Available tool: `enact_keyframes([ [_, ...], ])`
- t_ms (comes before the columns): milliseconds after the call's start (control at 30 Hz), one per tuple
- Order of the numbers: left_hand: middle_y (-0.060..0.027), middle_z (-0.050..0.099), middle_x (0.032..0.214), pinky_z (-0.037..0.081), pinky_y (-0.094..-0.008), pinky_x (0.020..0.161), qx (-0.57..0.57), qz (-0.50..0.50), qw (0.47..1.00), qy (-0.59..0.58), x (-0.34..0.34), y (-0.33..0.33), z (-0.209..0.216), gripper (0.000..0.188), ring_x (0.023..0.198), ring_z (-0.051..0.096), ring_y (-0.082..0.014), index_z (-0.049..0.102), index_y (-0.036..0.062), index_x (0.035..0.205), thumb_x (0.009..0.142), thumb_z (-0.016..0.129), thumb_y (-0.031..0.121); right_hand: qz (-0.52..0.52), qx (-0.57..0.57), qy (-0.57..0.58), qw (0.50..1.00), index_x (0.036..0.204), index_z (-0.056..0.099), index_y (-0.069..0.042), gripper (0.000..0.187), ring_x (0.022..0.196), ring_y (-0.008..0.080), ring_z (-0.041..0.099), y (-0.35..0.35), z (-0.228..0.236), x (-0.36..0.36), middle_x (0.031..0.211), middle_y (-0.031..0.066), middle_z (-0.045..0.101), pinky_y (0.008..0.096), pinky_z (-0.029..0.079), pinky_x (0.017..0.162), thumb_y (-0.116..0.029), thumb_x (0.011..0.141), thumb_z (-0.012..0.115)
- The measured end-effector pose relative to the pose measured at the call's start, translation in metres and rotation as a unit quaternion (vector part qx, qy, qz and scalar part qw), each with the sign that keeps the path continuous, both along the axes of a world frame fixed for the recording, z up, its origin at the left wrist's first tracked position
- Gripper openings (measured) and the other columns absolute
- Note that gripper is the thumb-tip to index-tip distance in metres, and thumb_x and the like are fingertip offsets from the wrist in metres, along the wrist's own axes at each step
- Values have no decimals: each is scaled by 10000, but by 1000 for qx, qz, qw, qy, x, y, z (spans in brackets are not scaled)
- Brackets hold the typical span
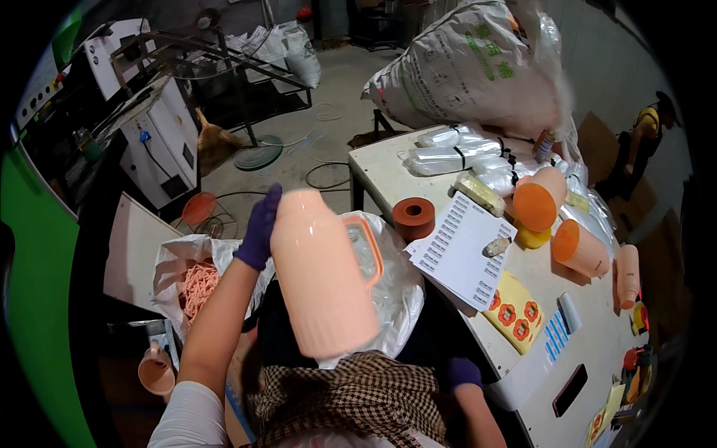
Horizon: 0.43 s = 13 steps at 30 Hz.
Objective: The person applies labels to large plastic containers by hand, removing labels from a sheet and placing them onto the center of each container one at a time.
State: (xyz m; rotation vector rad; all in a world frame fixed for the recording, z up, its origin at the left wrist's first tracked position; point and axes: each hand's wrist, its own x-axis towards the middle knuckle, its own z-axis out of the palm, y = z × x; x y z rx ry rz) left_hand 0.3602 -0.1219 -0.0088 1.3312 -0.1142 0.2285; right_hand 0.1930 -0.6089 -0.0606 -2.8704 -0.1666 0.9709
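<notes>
In front of my chest is a glossy peach-pink plastic jug with a loop handle on its right side and a narrower neck at the top. It leans slightly, its base nearer to me. My left hand, in a purple glove, is closed against the jug's upper left side, with part of the fingers behind it. Lower right, beside the table's near edge, is my right hand, also in a purple glove. It is apart from the jug, and its fingers are hard to make out.
The white table at right bears label sheets, a brown tape roll, plastic-bag bundles, pink shells and a phone. A sack of pink scraps stands left. Another person is at far right.
</notes>
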Motion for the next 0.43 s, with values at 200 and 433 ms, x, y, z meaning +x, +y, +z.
enact_keyframes([
  [200,-67,707,1089,510,-326,944,192,-82,978,20,-34,-69,-127,354,1050,637,-156,676,-25,1145,1050,528,282,-34,25,-66,997,1203,673,-91,391,1001,342,695,-49,44,-43,1041,192,709,460,554,859,-296,869,677],
  [433,-171,642,1314,460,-368,1035,228,-37,968,98,-25,-110,-164,433,1159,627,-227,600,9,1332,988,626,270,-112,202,-496,837,1297,631,-50,359,952,286,700,-50,95,109,1048,213,701,392,534,843,-182,963,638],
])
